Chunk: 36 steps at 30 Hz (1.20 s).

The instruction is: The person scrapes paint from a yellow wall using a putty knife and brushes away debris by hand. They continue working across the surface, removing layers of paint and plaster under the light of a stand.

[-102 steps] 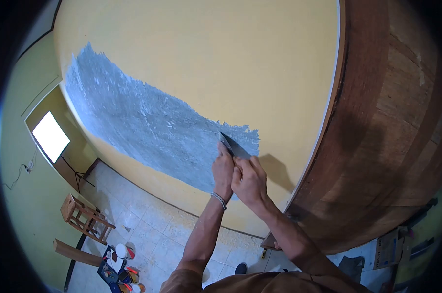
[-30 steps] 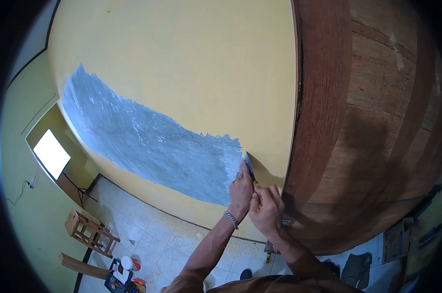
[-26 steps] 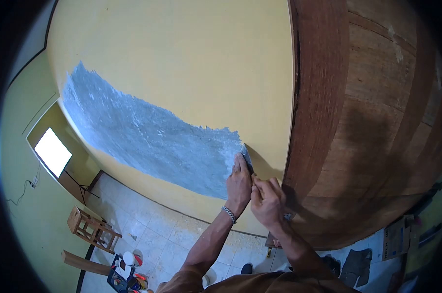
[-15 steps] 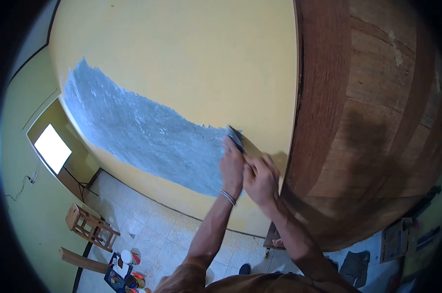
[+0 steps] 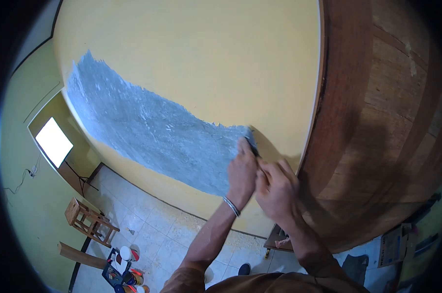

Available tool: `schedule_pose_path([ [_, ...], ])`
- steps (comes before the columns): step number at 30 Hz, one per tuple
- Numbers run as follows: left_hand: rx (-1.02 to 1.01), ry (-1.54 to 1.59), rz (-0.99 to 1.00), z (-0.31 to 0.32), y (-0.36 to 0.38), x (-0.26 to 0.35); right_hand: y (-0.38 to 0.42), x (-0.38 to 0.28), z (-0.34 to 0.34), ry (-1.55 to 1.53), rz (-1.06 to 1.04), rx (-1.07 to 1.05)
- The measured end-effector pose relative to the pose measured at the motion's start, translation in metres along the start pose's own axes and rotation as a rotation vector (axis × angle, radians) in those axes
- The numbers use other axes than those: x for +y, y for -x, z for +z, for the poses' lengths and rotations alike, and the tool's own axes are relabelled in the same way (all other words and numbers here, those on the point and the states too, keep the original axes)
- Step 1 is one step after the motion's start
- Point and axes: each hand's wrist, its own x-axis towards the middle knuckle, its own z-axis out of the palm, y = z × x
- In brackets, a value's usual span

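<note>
Against the yellow wall (image 5: pixel 221 63), a scraper (image 5: pixel 251 145) rests at the right end of a rough grey-blue bare patch (image 5: pixel 147 124). My right hand (image 5: pixel 278 188) is closed round its handle, most of which the fingers hide. Just to the left, my left hand (image 5: pixel 243 171), with a bracelet at the wrist, grips the scraper too and has fingers stretched along its blade. Both hands touch or nearly touch each other. Ragged yellow paint edges the top of the patch.
A brown wooden panel (image 5: pixel 348 112) borders the wall on the right. A lit lamp panel (image 5: pixel 54 143) on a stand and a wooden stool (image 5: pixel 91 221) are at left. Below, a dark tray (image 5: pixel 111 276) holds cans and tools. Flakes lie on the tiled floor (image 5: pixel 155 237).
The scraper and both hands have moved right relative to the wall, and the grey patch now reaches slightly farther right. The camera view has shifted a little.
</note>
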Motion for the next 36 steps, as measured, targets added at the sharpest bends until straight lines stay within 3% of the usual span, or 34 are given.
schedule_pose_path([
  [3, -0.151, 0.108, -0.059, 0.005, -0.012, 0.003, -0.003, 0.0, 0.006, 0.047, 0.051, 0.044],
  [7, -0.153, 0.124, -0.145, -0.007, -0.015, 0.0, -0.01, 0.012, 0.019, 0.006, -0.001, -0.04],
  [10, 0.023, 0.084, -0.04, 0.006, -0.019, 0.006, 0.009, 0.015, -0.008, -0.037, -0.029, 0.008],
  [14, 0.06, 0.056, -0.193, -0.006, -0.038, -0.009, -0.03, 0.019, 0.036, -0.041, 0.001, -0.016],
  [19, 0.059, 0.022, -0.041, -0.005, -0.006, 0.001, -0.011, 0.001, 0.012, -0.024, 0.008, -0.061],
  [24, -0.085, 0.124, -0.147, -0.012, -0.035, -0.012, -0.027, 0.007, 0.03, 0.01, 0.036, -0.046],
  [27, -0.117, 0.124, -0.141, -0.004, -0.015, -0.002, -0.001, 0.003, 0.003, 0.031, 0.048, -0.082],
  [29, 0.05, 0.027, -0.042, 0.011, 0.01, 0.018, 0.001, 0.006, -0.001, 0.045, 0.037, -0.057],
  [31, 0.016, 0.077, -0.058, 0.017, -0.006, 0.013, 0.007, 0.019, 0.007, 0.028, 0.019, 0.038],
  [34, -0.181, 0.143, -0.243, -0.012, -0.03, 0.0, -0.012, 0.027, 0.026, -0.054, -0.038, -0.012],
  [36, -0.177, 0.136, -0.208, -0.015, -0.016, 0.005, -0.007, 0.019, 0.019, -0.062, -0.033, -0.032],
])
